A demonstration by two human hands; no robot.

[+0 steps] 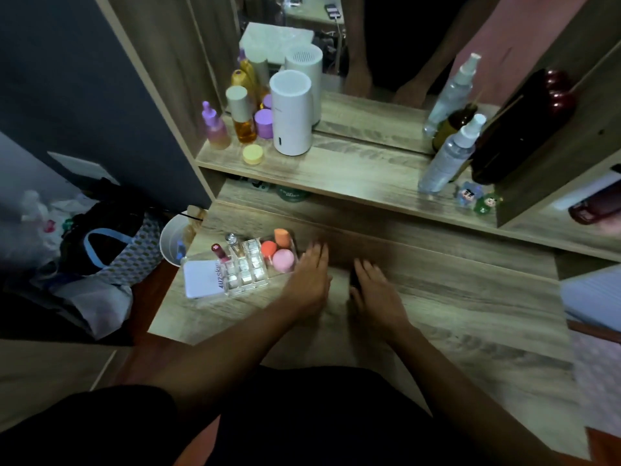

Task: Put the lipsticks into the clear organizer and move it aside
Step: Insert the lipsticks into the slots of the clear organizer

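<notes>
Clear acrylic, the organizer (247, 269) sits near the left edge of the wood-grain table (453, 297), close to its far left corner, with a white compact case (201, 279) lying against its left side. Its grid of small cells faces up, so lipsticks can drop in upright. A pink-capped lipstick (217, 252) stands in a cell on the left, and a silver-topped tube (232, 239) rises just behind it. The wider compartment on the right holds three makeup sponges (280, 253), two orange and one pink, leaving the narrow cells free for lipsticks.

The left hand (311, 277) lies flat, fingers spread and gripping nothing, its fingertips just beside the organizer's right end. That placement suits either steadying the organizer or pushing it sideways. The right hand (373, 290) rests palm down near the middle of the table, over a small dark object (353, 279). It may be a lipstick, though it is too shadowed to tell. The fingers curl loosely over it; I cannot tell whether they actually grip it.

Judging by the many empty cells, loading is at an early stage, and the move aside is not yet begun.
</notes>
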